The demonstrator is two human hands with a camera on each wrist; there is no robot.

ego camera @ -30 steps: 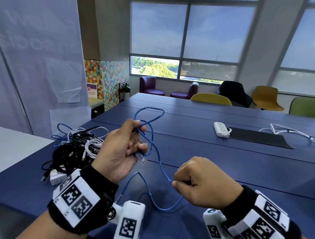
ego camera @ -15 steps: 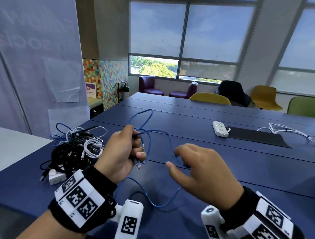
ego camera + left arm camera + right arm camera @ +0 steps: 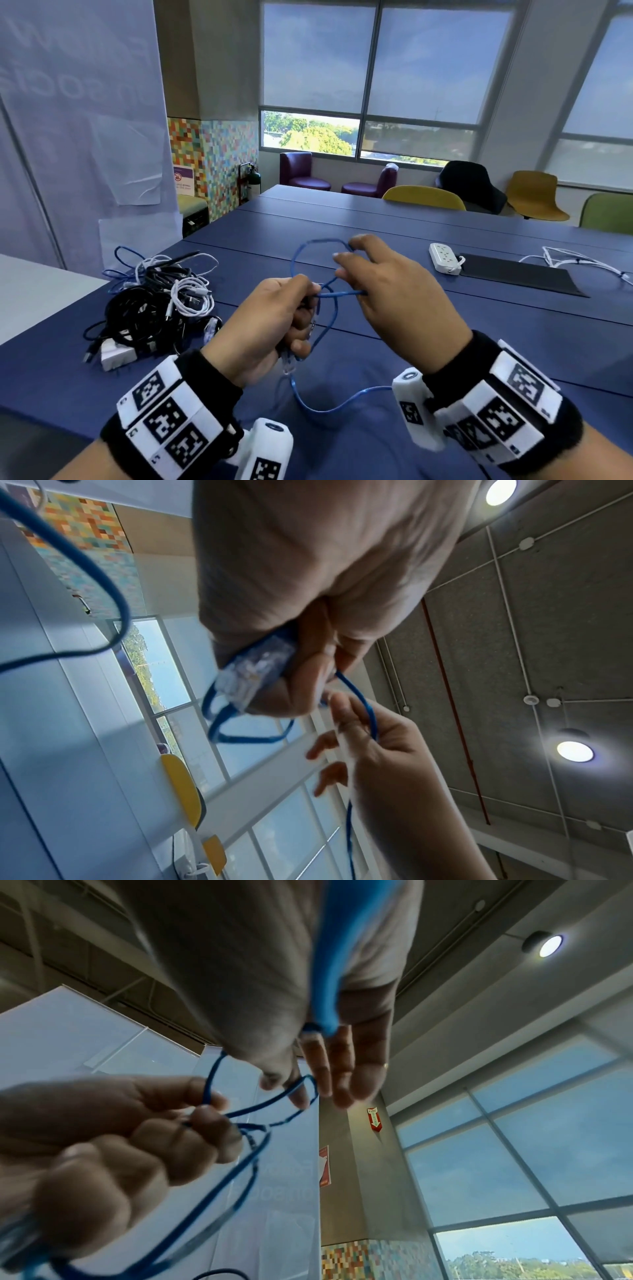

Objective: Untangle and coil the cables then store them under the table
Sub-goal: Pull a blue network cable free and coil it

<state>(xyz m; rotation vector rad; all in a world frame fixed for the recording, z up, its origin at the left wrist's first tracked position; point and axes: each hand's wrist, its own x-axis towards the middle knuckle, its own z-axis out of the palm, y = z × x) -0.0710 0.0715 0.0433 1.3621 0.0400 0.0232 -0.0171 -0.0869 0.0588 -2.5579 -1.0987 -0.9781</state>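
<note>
Loops of the blue Ethernet cable (image 3: 310, 260) are gathered above the blue table (image 3: 445, 322), in front of the person's chest, with the left hand (image 3: 270, 322) curled tight around the bundle and the clear RJ45 plug (image 3: 253, 674) poking out below its fingers. At 2 o'clock from it, the right hand (image 3: 387, 291) has its fingers mostly straight and spread, the thumb and forefinger lightly pinching the strand it is bringing over to the left hand, while the free tail sags toward the tabletop at 6 o'clock. My worry is that so loose a right-hand hold lets the new turn spring away or cross the earlier ones, giving a figure-eight twist rather than a flat coil; the crossing visible just by the left knuckles hints at that already. The dangling tail could also catch the wrist-worn camera (image 3: 416, 411) below the right wrist as it is drawn in. The tangled pile of black and white cables (image 3: 154, 308) lies at 9 o'clock, well apart and unsorted, with a white power strip (image 3: 445, 263) at 2 o'clock
</note>
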